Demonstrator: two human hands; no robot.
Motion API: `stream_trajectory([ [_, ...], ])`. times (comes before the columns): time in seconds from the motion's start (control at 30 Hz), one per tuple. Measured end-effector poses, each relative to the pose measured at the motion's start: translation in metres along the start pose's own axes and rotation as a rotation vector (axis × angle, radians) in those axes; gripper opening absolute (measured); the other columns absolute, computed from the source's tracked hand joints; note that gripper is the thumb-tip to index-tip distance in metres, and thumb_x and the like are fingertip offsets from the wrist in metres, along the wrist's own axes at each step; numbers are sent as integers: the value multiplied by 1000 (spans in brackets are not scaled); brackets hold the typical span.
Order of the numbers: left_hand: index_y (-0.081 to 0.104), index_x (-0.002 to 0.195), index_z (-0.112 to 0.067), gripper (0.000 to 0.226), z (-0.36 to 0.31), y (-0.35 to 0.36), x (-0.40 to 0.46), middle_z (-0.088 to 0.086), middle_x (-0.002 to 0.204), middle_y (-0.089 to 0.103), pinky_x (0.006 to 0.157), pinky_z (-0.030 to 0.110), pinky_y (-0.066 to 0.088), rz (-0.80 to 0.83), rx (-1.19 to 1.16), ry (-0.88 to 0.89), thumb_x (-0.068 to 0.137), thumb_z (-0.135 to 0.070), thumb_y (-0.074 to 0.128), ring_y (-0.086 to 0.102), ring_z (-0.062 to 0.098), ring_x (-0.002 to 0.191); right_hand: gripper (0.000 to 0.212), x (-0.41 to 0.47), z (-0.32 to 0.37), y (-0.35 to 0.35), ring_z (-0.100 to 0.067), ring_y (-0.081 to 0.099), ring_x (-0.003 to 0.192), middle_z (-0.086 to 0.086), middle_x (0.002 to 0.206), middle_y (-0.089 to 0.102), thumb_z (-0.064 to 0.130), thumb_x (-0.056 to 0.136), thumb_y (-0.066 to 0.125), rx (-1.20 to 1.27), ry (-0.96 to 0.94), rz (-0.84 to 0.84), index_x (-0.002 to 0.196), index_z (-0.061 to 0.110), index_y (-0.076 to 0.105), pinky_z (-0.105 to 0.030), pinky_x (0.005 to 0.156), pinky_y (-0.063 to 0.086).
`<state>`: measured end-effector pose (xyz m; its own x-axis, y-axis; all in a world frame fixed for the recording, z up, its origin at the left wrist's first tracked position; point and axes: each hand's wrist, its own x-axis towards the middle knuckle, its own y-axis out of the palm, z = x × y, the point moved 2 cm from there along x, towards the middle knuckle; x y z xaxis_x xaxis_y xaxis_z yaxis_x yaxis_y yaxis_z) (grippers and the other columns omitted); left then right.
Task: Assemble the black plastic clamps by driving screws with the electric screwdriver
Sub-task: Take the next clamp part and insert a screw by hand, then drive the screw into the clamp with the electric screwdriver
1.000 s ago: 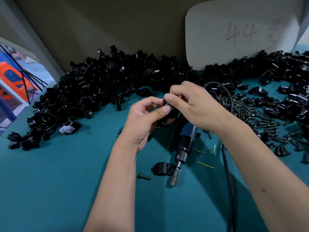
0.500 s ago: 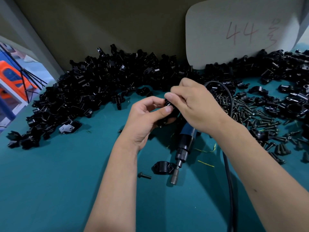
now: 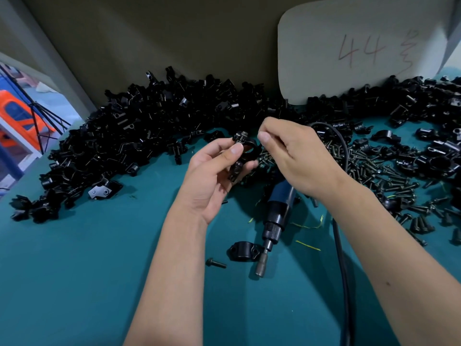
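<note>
My left hand (image 3: 212,176) holds a black plastic clamp (image 3: 245,151) above the teal table, with a screw standing in its upper lug. My right hand (image 3: 296,153) hovers just right of the clamp with fingers curled and nothing visibly in them; it no longer touches the clamp. The electric screwdriver (image 3: 277,221) lies on the table under my right wrist, bit pointing toward me. A loose clamp half (image 3: 243,251) lies beside the bit, and a single screw (image 3: 215,263) lies to its left.
A big heap of black clamp parts (image 3: 139,136) curves along the back wall from left to right. Loose screws (image 3: 381,171) are scattered at the right. The screwdriver's black cable (image 3: 343,270) runs down the right. A beige board marked "44" (image 3: 359,48) leans on the wall.
My right hand has drawn back to the right from the clamp, leaving a screw standing in it. The left hand has lifted and turned the clamp slightly.
</note>
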<state>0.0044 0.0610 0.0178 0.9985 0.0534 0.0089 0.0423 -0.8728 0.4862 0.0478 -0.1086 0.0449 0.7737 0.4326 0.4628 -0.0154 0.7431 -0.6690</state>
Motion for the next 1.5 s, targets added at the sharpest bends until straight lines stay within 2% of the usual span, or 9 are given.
stream_trajectory([
  [0.3,77,86,-20,19,4,13,-2,0,92,74,70,21,56,44,-73,-18,91,-8,63,71,19,83,62,2,7,0,-13,27,48,4,49,31,45,106,51,53,133,-106,56,15,31,-36,50,26],
  [0.43,74,93,-14,11,10,16,-1,6,96,68,61,19,47,29,-141,-82,88,-7,67,63,19,77,71,-1,5,7,-15,38,45,7,44,37,62,105,37,-8,312,-209,50,17,33,-34,51,26],
  [0.57,62,100,-8,25,15,14,2,19,108,66,55,16,44,7,-164,-135,85,-20,78,56,15,71,43,-5,-8,5,-38,61,72,-7,75,61,54,99,56,-379,459,-282,82,15,47,-35,60,33],
  [0.77,55,98,-12,36,16,9,4,11,88,68,40,13,32,-67,-136,-148,85,-35,80,44,8,53,85,-9,-21,12,-38,63,83,-8,89,45,70,74,79,-533,644,-68,105,17,20,-36,58,35],
  [0.93,51,94,-21,27,15,10,4,9,80,66,34,12,26,-81,-63,-207,97,-42,68,39,7,45,81,-3,-28,6,-38,68,80,-12,103,57,56,71,89,-263,746,-25,110,13,33,-43,62,58],
  [1.07,39,88,-21,34,16,9,3,1,65,48,30,15,21,-76,-71,-277,100,-47,57,33,7,39,60,-3,-40,-7,-26,70,60,-10,87,70,53,73,90,-39,785,-41,99,6,62,-30,42,55],
  [1.2,34,94,-20,28,15,6,4,-2,64,36,29,16,20,-40,-140,-298,100,-40,51,30,7,39,54,-6,-50,-21,-33,76,83,-17,96,77,46,72,91,443,813,-172,98,3,72,-49,78,65],
  [1.37,41,89,-16,21,15,5,3,0,64,44,33,16,26,-27,-75,-325,97,-30,54,36,9,45,36,-4,-47,-32,-11,63,56,0,67,70,37,83,81,1023,767,-276,93,7,66,-25,58,55],
  [1.5,44,82,-18,23,15,2,4,-2,62,42,32,15,23,-20,11,-341,97,-30,57,34,7,42,40,-2,-42,-34,-20,78,90,-5,103,78,41,92,75,1259,798,-453,112,8,65,-38,76,64],
])
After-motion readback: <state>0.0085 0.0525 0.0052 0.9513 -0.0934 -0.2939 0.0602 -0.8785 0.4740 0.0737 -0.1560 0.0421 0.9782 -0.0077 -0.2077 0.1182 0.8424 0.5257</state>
